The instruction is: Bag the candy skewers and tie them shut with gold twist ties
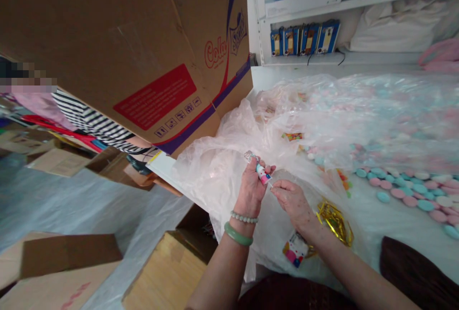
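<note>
My left hand (252,187), with a bead bracelet and a green bangle at the wrist, is closed around a small printed wrapper (263,174) in white, pink and blue. The wrapper's upper end looks gathered and silvery. At its lower end a thin pale strip or stick sticks out, and the fingertips of my right hand (289,199) pinch there; exactly what they grip is too small to make out. Near my right wrist lie a flat printed packet (295,250) and a bundle of shiny gold ties (334,222). Clear plastic sheeting (211,164) spreads under both hands.
Pastel round sweets (405,193) cover the table's right side, partly under plastic. A tall cola carton (154,52) stands at left. Behind is a shelf (358,11) with boxes. Open cartons (68,252) lie on the floor; a person in a striped sleeve (95,121) stands beyond.
</note>
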A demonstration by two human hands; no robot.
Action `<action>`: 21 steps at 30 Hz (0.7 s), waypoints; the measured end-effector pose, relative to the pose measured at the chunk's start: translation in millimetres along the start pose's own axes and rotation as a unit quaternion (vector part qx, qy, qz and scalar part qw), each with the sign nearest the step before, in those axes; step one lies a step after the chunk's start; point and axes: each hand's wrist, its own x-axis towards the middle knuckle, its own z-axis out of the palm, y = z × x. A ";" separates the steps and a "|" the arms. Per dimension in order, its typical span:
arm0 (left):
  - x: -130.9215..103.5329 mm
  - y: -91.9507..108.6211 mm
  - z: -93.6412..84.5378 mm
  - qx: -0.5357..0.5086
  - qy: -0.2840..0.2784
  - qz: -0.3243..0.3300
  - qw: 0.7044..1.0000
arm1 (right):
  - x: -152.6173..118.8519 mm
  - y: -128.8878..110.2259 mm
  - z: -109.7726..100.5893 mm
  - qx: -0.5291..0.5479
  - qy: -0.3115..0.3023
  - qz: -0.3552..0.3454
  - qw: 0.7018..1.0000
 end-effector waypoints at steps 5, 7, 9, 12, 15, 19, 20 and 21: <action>-4.0 -0.1 -9.8 0.041 -0.038 -0.070 0.996 | 5.6 4.6 -1.6 0.013 0.012 -0.011 1.000; -5.9 -2.9 -10.6 0.037 -0.049 -0.091 0.994 | 8.4 5.9 -2.7 0.023 0.016 -0.015 0.999; -6.9 -7.3 -8.3 0.024 -0.040 -0.086 0.995 | 11.6 7.1 -2.7 0.031 0.022 -0.026 0.999; -6.3 -15.6 -1.6 0.015 0.012 -0.068 0.998 | 16.8 8.2 -0.7 0.025 0.033 -0.043 0.998; -6.1 -24.0 3.9 0.016 0.053 -0.058 0.997 | 22.1 8.4 2.4 0.009 0.054 -0.062 0.997; -8.7 -31.8 3.4 0.034 0.051 -0.051 0.997 | 27.6 8.4 4.6 -0.021 0.072 -0.091 0.993; -9.3 -32.1 1.8 0.039 0.039 -0.057 0.997 | 28.3 8.5 4.2 -0.029 0.075 -0.096 0.992; -9.6 -31.5 -0.2 0.043 0.024 -0.069 0.996 | 28.6 8.6 3.4 -0.041 0.080 -0.101 0.991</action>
